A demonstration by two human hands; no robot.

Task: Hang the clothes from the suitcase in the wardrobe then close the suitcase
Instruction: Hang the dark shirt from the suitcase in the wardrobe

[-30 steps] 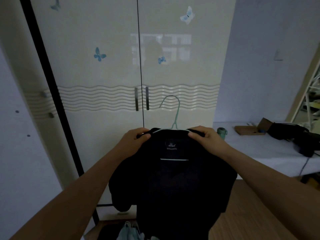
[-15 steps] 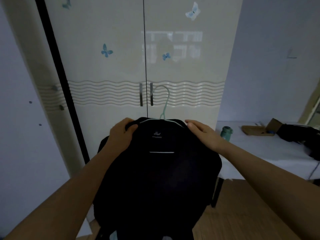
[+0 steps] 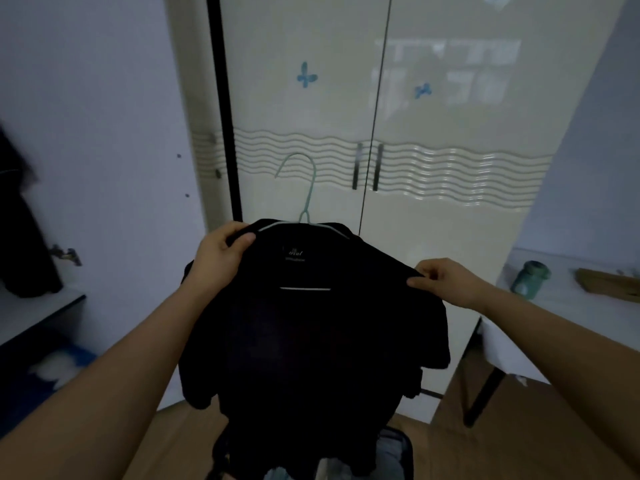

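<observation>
A black shirt [image 3: 311, 327] hangs on a pale green wire hanger [image 3: 304, 199], held up in front of the closed wardrobe [image 3: 433, 237] by both hands. The left hand [image 3: 221, 254] grips the left shoulder of the shirt close to the collar, fingers curled over the fabric and the end of the hanger's arm, thumb pressed on the front. The right hand [image 3: 446, 280] pinches the right shoulder seam between thumb and fingers, lower and further out than the left, so the shirt sits tilted with its right side dropped. The hanger's hook rises above the collar, free of both hands and touching nothing; it shows against the wavy band across the left wardrobe door, left of the two vertical door handles [image 3: 367, 166]. Inside the collar a small label is visible, and below it a short stretch of the hanger's pale bar. Both wardrobe doors are shut, with blue butterfly stickers [image 3: 306, 75] on them. Under the shirt's hem, at the bottom edge, part of the open suitcase [image 3: 394, 452] shows on the wooden floor [image 3: 519, 438], with pale clothing inside. To the right stands a white desk [image 3: 568, 327] carrying a green jar [image 3: 530, 278].
</observation>
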